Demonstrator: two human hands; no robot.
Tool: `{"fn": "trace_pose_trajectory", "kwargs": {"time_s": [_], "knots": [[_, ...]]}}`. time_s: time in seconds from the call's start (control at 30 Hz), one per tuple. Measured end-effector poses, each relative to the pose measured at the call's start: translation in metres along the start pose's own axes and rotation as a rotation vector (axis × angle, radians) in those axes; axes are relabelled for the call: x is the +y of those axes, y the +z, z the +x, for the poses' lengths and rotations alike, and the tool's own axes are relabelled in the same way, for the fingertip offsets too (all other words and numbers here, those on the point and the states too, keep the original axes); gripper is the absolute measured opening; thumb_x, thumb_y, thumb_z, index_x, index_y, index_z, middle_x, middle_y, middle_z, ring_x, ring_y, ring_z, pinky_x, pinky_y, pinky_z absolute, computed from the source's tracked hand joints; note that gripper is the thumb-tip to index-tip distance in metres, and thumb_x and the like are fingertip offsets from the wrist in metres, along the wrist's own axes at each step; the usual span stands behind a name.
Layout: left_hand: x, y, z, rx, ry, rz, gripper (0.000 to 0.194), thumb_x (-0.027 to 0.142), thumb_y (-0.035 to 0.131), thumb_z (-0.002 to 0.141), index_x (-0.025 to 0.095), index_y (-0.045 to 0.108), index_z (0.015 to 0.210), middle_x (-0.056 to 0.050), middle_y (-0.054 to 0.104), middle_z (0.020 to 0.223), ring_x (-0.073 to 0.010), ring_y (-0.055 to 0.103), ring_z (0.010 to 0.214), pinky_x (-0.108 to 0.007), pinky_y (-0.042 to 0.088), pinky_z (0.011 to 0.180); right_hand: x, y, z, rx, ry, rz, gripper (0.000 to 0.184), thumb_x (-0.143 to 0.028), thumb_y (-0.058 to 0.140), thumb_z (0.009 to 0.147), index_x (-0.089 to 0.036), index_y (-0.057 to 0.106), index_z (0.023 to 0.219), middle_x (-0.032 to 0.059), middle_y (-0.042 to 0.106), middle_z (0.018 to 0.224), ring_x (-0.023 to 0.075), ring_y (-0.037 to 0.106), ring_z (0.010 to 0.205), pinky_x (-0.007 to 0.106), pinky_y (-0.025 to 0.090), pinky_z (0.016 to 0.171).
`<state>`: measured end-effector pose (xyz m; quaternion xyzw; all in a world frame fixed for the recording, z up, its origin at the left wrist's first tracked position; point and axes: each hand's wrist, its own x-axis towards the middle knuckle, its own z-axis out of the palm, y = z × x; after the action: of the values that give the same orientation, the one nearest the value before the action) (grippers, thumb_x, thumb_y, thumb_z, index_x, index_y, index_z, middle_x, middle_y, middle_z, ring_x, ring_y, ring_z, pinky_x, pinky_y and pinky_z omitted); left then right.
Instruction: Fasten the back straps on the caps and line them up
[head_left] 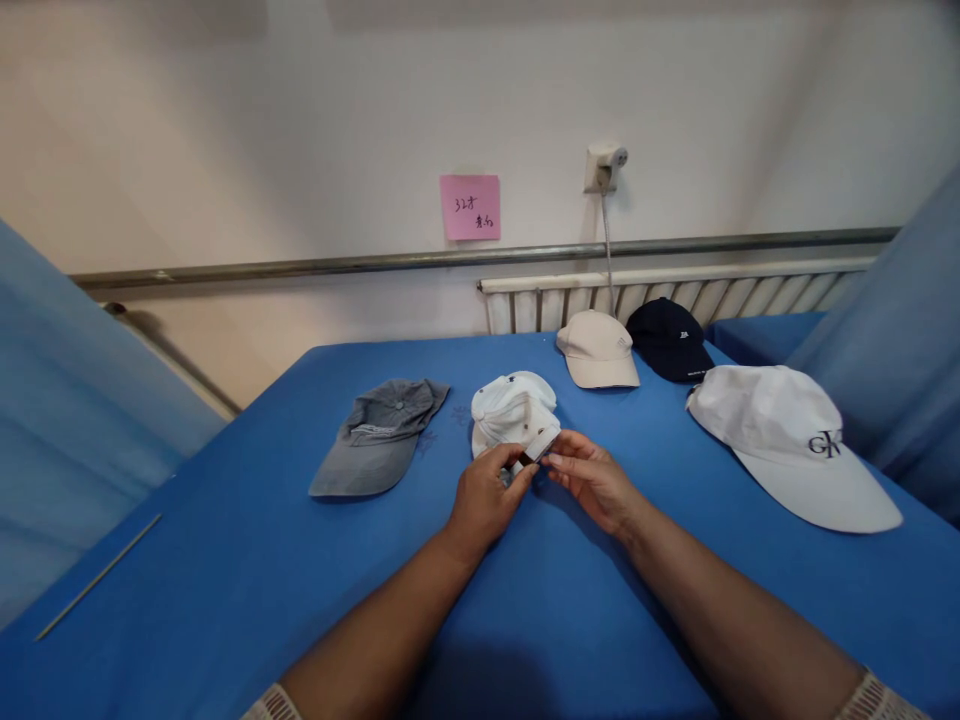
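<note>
Blue-covered table against a pale wall, holding five caps: one grey cap, one beige cap, one navy cap, one large white cap, and one crumpled white cap at centre. Left hand and right hand meet just below the crumpled cap, fingertips pinching its rear strap.

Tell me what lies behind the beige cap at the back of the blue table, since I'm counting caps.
Behind the beige cap stands a white ribbed radiator, with a grey cable hanging from a wall plug. A dark navy cap sits beside it. The radiator's foot is hidden.
</note>
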<state>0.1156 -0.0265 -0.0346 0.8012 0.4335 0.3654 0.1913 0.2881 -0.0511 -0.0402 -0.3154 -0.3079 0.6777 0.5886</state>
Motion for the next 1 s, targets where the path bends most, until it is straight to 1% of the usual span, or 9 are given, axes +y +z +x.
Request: {"fn": "trace_pose_trajectory", "kwargs": {"time_s": [0.07, 0.17, 0.3, 0.4, 0.5, 0.6, 0.7, 0.77, 1.0], "knots": [[0.002, -0.001, 0.0, -0.002, 0.019, 0.025, 0.018, 0.03, 0.062, 0.084, 0.02, 0.064, 0.099, -0.002, 0.069, 0.087, -0.0162, 0.063, 0.081, -0.029, 0.048, 0.078, 0.002, 0.003, 0.0, -0.003, -0.04, -0.054, 0.036, -0.022, 0.081, 0.064, -0.021, 0.068, 0.098, 0.003, 0.071, 0.098, 0.0148, 0.063, 0.086, 0.025, 0.046, 0.074], [0.005, -0.002, -0.001, 0.015, 0.052, 0.053, 0.018, 0.03, 0.062, 0.084, 0.02, 0.064, 0.099, -0.003, 0.069, 0.089, -0.0172, 0.063, 0.084, -0.03, 0.048, 0.079, 0.006, 0.005, 0.002, 0.032, -0.071, -0.09, 0.034, -0.025, 0.083, 0.062, -0.019, 0.067, 0.091, 0.0036, 0.071, 0.088, 0.0147, 0.064, 0.078, 0.026, 0.046, 0.07], [0.005, -0.002, -0.001, 0.052, 0.055, 0.07, 0.018, 0.029, 0.063, 0.083, 0.02, 0.063, 0.098, -0.003, 0.069, 0.088, -0.0173, 0.063, 0.084, -0.03, 0.048, 0.079, 0.008, 0.004, 0.002, 0.15, -0.044, -0.023, 0.037, -0.028, 0.086, 0.057, -0.02, 0.062, 0.083, 0.0017, 0.07, 0.077, 0.0159, 0.064, 0.071, 0.029, 0.048, 0.066], [0.003, -0.001, -0.001, 0.061, 0.047, 0.074, 0.015, 0.028, 0.064, 0.082, 0.019, 0.063, 0.095, -0.003, 0.069, 0.087, -0.0172, 0.063, 0.083, -0.03, 0.048, 0.079, 0.009, 0.004, 0.002, 0.22, -0.097, -0.04, 0.037, -0.029, 0.087, 0.055, -0.022, 0.059, 0.079, -0.0011, 0.068, 0.07, 0.0165, 0.064, 0.07, 0.03, 0.048, 0.065], [0.003, 0.0, -0.001, 0.05, 0.068, 0.076, 0.015, 0.027, 0.064, 0.082, 0.019, 0.063, 0.095, -0.003, 0.069, 0.089, -0.0179, 0.062, 0.085, -0.031, 0.047, 0.08, 0.011, 0.005, 0.002, 0.153, -0.167, -0.149, 0.033, -0.031, 0.086, 0.057, -0.022, 0.062, 0.077, -0.0006, 0.068, 0.076, 0.0163, 0.063, 0.073, 0.031, 0.047, 0.069], [0.004, 0.001, -0.002, 0.015, 0.09, 0.066, 0.015, 0.028, 0.062, 0.084, 0.02, 0.063, 0.097, -0.004, 0.069, 0.093, -0.0183, 0.062, 0.089, -0.032, 0.047, 0.081, 0.014, 0.008, 0.003, 0.11, -0.172, -0.247, 0.031, -0.037, 0.083, 0.061, -0.022, 0.067, 0.083, 0.0019, 0.069, 0.082, 0.0166, 0.061, 0.075, 0.032, 0.046, 0.072], [0.006, 0.001, -0.003, -0.011, 0.086, 0.058, 0.014, 0.028, 0.061, 0.084, 0.02, 0.062, 0.096, -0.003, 0.069, 0.091, -0.0183, 0.061, 0.088, -0.032, 0.047, 0.08, 0.016, 0.009, 0.002, 0.17, -0.151, -0.324, 0.029, -0.042, 0.079, 0.064, -0.019, 0.068, 0.077, 0.0013, 0.066, 0.072, 0.0135, 0.055, 0.064, 0.029, 0.042, 0.064], [0.007, 0.001, -0.002, -0.011, 0.081, 0.064, 0.013, 0.028, 0.061, 0.084, 0.02, 0.062, 0.094, -0.003, 0.068, 0.089, -0.0182, 0.061, 0.086, -0.031, 0.046, 0.079, 0.016, 0.01, 0.001, 0.205, -0.149, -0.332, 0.029, -0.043, 0.078, 0.064, -0.018, 0.067, 0.072, -0.0005, 0.063, 0.066, 0.0119, 0.051, 0.061, 0.028, 0.039, 0.062], [0.011, 0.0, -0.001, 0.003, 0.1, 0.091, 0.011, 0.027, 0.062, 0.082, 0.02, 0.062, 0.091, -0.002, 0.067, 0.084, -0.0178, 0.06, 0.08, -0.031, 0.046, 0.075, 0.018, 0.011, -0.004, 0.269, -0.168, -0.285, 0.025, -0.04, 0.077, 0.067, -0.019, 0.066, 0.069, -0.0017, 0.06, 0.064, 0.0125, 0.049, 0.062, 0.028, 0.038, 0.064]]}}
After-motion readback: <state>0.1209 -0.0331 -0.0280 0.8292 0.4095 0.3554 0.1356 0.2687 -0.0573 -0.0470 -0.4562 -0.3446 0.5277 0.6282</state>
